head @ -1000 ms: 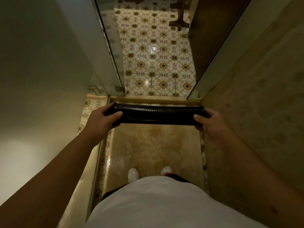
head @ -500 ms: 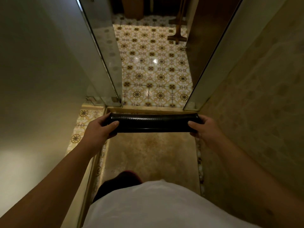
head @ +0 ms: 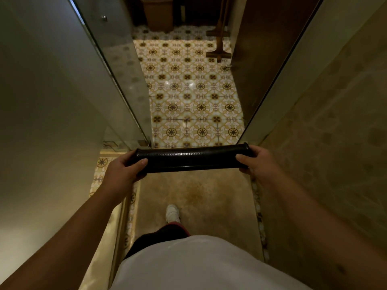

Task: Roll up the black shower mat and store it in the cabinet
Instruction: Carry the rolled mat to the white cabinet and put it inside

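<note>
The black shower mat (head: 192, 160) is rolled into a tight horizontal tube, held in the air at waist height over the shower floor. My left hand (head: 123, 170) grips its left end, thumb on top. My right hand (head: 254, 161) grips its right end. The roll hangs level just in front of the shower threshold. No cabinet is in view.
A glass shower panel (head: 117, 65) stands on the left and a glass door edge (head: 278, 74) on the right, leaving a narrow opening. Patterned floor tiles (head: 194, 95) lie beyond. A brown bin (head: 159, 13) and a wooden-handled floor tool (head: 218, 53) stand at the far end.
I have stepped forward toward the opening with the rolled mat held in both hands; one white shoe now shows ahead of my body. The grip is unchanged.
</note>
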The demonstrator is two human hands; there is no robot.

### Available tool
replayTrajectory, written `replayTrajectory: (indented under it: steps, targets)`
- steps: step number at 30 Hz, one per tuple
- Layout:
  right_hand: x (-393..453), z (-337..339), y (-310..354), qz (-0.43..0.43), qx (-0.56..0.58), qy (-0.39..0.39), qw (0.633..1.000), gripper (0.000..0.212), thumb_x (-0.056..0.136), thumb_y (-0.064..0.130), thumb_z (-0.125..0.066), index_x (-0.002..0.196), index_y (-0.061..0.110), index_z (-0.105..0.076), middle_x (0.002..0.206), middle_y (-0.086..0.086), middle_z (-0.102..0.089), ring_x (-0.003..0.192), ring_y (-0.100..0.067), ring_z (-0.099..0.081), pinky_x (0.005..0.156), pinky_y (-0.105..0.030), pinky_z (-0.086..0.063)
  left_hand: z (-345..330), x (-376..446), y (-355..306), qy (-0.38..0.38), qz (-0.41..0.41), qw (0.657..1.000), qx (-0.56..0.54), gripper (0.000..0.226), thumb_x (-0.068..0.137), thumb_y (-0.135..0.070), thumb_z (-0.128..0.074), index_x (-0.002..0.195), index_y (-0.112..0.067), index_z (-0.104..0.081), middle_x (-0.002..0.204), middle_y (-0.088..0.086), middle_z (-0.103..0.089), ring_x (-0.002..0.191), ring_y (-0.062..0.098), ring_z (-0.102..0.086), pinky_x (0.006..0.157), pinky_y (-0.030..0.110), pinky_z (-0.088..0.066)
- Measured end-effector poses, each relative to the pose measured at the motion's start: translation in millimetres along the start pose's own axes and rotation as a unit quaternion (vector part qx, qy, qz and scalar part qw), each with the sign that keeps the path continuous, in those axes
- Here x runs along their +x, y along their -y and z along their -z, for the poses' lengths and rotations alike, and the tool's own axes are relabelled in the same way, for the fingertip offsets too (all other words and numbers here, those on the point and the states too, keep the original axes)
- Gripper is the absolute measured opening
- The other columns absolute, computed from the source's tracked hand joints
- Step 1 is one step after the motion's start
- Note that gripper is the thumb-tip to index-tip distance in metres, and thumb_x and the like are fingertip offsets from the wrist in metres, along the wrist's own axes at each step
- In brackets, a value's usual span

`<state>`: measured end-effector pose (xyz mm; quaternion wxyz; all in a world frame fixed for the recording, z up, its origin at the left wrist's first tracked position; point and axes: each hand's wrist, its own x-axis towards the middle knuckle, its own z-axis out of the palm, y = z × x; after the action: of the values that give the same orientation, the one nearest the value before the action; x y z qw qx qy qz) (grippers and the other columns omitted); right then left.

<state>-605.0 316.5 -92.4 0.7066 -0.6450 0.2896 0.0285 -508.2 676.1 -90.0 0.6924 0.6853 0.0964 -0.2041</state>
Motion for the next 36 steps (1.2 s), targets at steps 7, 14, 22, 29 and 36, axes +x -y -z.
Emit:
replayTrajectory:
  steps: [7, 14, 22, 29, 36]
  targets:
    - [63.6, -46.3, 34.0, 0.007, 0.001, -0.011, 1.000, 0.026, 0.073, 0.014, -0.079, 0.088, 0.034, -0.073, 0.092, 0.009, -0.075, 0.085, -0.016, -0.071, 0.062, -0.028, -0.057, 29.9, 80.7, -42.2, 0.005, -0.006, 1.000, 0.001, 0.049, 0.084, -0.002, -0.067, 0.131, -0.008, -0.057, 0.122, 0.015, -0.064, 0.105, 0.029, -0.065, 0.089, 0.047, -0.053]
    - [102.6, -73.0, 49.9, 0.001, -0.021, -0.031, 0.999, 0.024, 0.075, 0.014, -0.078, 0.092, 0.031, -0.072, 0.092, 0.005, -0.074, 0.080, -0.014, -0.072, 0.057, -0.027, -0.056, 37.8, 129.6, -72.3, 0.024, 0.009, 0.999, 0.021, 0.045, 0.087, -0.002, -0.064, 0.131, -0.005, -0.056, 0.124, 0.018, -0.062, 0.112, 0.035, -0.061, 0.098, 0.054, -0.048]
    - [147.2, -76.4, 66.2, -0.016, -0.029, -0.034, 0.999, 0.032, 0.080, 0.011, -0.074, 0.108, 0.021, -0.065, 0.103, 0.001, -0.069, 0.085, -0.017, -0.070, 0.059, -0.025, -0.055, 30.4, 176.9, -83.1, 0.017, 0.029, 0.999, 0.033, 0.032, 0.086, -0.003, -0.065, 0.116, -0.015, -0.066, 0.113, 0.010, -0.068, 0.103, 0.029, -0.065, 0.094, 0.052, -0.051]
    - [224.0, -57.2, 92.5, -0.027, -0.024, -0.025, 0.999, 0.023, 0.081, 0.008, -0.072, 0.094, 0.027, -0.068, 0.101, -0.002, -0.070, 0.087, -0.019, -0.069, 0.060, -0.027, -0.056, -5.6, 251.8, -100.0, 0.024, 0.027, 0.998, 0.046, 0.045, 0.086, -0.009, -0.067, 0.130, -0.011, -0.058, 0.121, 0.011, -0.066, 0.105, 0.025, -0.066, 0.078, 0.035, -0.054]
    - [320.2, -22.0, 136.0, -0.041, -0.039, -0.002, 0.998, 0.023, 0.081, 0.010, -0.073, 0.092, 0.029, -0.067, 0.104, -0.003, -0.068, 0.095, -0.023, -0.066, 0.073, -0.035, -0.057, -62.9, 328.3, -133.6, 0.013, 0.024, 0.998, 0.048, 0.037, 0.087, -0.007, -0.065, 0.122, -0.021, -0.064, 0.107, 0.000, -0.070, 0.095, 0.016, -0.068, 0.070, 0.025, -0.056]
